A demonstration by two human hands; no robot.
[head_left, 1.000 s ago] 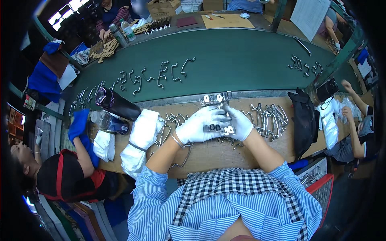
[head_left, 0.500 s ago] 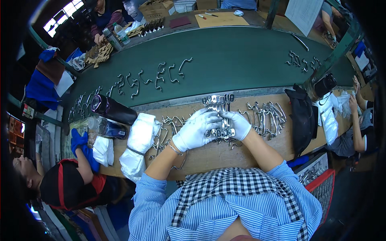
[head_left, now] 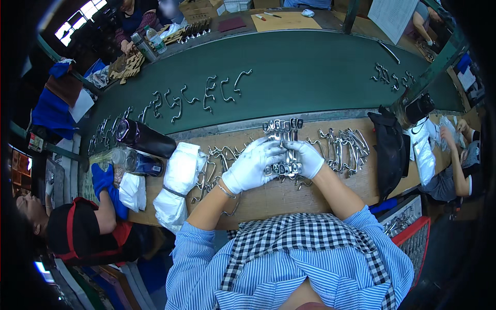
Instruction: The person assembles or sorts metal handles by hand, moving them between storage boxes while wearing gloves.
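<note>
L hand (head_left: 253,164) & R hand (head_left: 308,159), both white-gloved, gripped a bundle of bent metal handles (head_left: 283,168) btwn them, held over the wooden bench (head_left: 315,199). More metal pcs (head_left: 343,150) lay to the R. A pale label showed on the dark-blue bottle (head_left: 146,164) at L, nr the black flask (head_left: 147,138) (print too sm. to read).

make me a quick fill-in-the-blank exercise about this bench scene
The left hand and right hand wear gloves coloured ____.
Together they hold shiny parts made of ____.
The black bag lies to the hands' ____ side.
The wide surface beyond the hands is coloured ____.

Missing words: white; metal; right; green
</note>
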